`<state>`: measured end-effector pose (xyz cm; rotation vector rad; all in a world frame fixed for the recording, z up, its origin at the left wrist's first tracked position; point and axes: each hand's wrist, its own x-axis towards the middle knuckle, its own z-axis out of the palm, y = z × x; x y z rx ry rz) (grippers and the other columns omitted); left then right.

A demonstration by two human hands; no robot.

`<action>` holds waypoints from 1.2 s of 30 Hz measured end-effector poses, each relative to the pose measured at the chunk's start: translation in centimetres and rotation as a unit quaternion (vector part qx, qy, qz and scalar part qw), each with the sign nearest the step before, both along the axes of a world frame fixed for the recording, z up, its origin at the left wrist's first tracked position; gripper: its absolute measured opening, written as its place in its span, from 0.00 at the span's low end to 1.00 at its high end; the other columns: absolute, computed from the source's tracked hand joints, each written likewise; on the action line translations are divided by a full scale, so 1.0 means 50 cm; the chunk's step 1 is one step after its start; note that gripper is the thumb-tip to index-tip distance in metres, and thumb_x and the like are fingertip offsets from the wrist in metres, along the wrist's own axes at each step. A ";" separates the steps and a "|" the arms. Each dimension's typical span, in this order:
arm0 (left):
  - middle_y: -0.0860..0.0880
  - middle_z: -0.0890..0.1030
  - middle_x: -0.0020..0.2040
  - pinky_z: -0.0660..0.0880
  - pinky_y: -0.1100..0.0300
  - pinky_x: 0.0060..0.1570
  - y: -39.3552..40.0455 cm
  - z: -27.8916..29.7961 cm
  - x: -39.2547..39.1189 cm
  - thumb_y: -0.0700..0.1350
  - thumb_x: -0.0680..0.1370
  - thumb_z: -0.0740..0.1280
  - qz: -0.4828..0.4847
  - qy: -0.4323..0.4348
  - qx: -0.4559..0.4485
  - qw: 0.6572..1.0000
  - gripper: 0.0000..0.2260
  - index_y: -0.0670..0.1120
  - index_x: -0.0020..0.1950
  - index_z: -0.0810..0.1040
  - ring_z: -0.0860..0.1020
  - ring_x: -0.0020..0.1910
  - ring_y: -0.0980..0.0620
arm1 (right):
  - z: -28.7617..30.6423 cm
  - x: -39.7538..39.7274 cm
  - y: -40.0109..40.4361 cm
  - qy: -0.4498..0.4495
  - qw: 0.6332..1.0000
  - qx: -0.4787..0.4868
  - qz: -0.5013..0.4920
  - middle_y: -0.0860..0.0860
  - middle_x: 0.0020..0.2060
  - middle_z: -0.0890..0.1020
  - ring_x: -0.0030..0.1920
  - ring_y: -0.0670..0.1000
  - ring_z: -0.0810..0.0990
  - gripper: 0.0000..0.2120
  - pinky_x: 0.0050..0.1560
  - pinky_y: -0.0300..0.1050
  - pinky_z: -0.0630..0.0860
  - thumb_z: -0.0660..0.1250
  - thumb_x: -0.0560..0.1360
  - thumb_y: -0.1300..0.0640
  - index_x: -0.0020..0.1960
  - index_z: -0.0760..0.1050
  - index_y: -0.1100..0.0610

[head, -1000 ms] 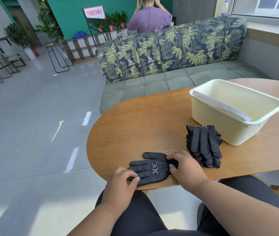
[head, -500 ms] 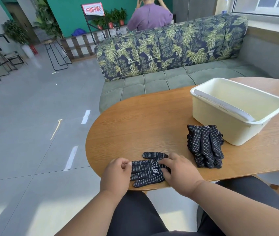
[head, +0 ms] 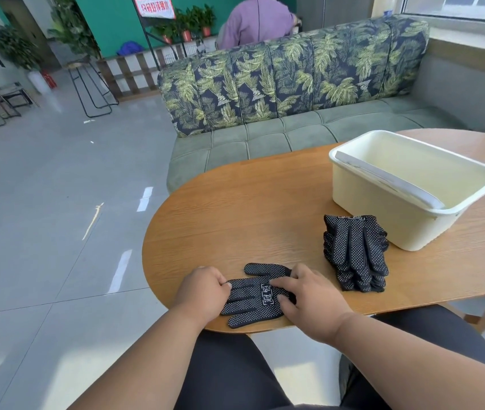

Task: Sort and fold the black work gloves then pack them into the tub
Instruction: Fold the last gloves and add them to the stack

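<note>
A black dotted work glove (head: 253, 297) lies flat near the front edge of the wooden table (head: 250, 208), fingers pointing left. My left hand (head: 202, 294) pinches its fingertips. My right hand (head: 309, 297) covers the cuff end, index finger and thumb resting on the glove's white logo patch. A stack of several black gloves (head: 356, 251) lies to the right, just in front of the cream plastic tub (head: 406, 184). The tub holds no gloves; a white strip lies along its left rim.
A leaf-patterned green sofa (head: 294, 93) stands behind the table. A person in a purple top sits beyond it. Grey tiled floor lies to the left with metal stools (head: 87, 90) and potted plants at the back. My dark-trousered legs are under the table's front edge.
My left hand has moved up onto the glove's fingertips and now pinches them. My right hand slid left from the cuff over the logo patch. The stack and tub have not moved.
</note>
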<state>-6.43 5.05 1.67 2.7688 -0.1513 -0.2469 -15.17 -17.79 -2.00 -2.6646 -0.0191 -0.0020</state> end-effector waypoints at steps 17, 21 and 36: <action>0.56 0.83 0.53 0.74 0.61 0.49 0.021 -0.011 0.010 0.51 0.79 0.74 0.076 0.090 -0.273 0.955 0.10 0.55 0.58 0.79 0.82 0.52 0.57 | 0.001 -0.004 0.004 0.014 1.000 -0.012 -0.012 0.47 0.54 0.72 0.59 0.52 0.73 0.22 0.63 0.49 0.73 0.58 0.80 0.40 0.72 0.73 0.39; 0.57 0.82 0.52 0.77 0.61 0.50 0.032 -0.022 -0.014 0.51 0.76 0.77 0.051 0.059 -0.211 0.974 0.10 0.56 0.54 0.79 0.81 0.50 0.59 | 0.002 -0.003 0.003 0.017 1.000 -0.008 -0.012 0.47 0.54 0.72 0.59 0.52 0.73 0.23 0.63 0.49 0.73 0.57 0.79 0.40 0.73 0.73 0.38; 0.57 0.82 0.47 0.72 0.64 0.41 0.051 -0.022 -0.030 0.53 0.81 0.70 0.018 0.006 -0.115 0.993 0.06 0.57 0.44 0.83 0.79 0.45 0.60 | 0.000 0.000 0.003 0.015 1.000 -0.025 -0.011 0.48 0.58 0.73 0.60 0.53 0.73 0.26 0.64 0.48 0.72 0.57 0.80 0.40 0.78 0.66 0.40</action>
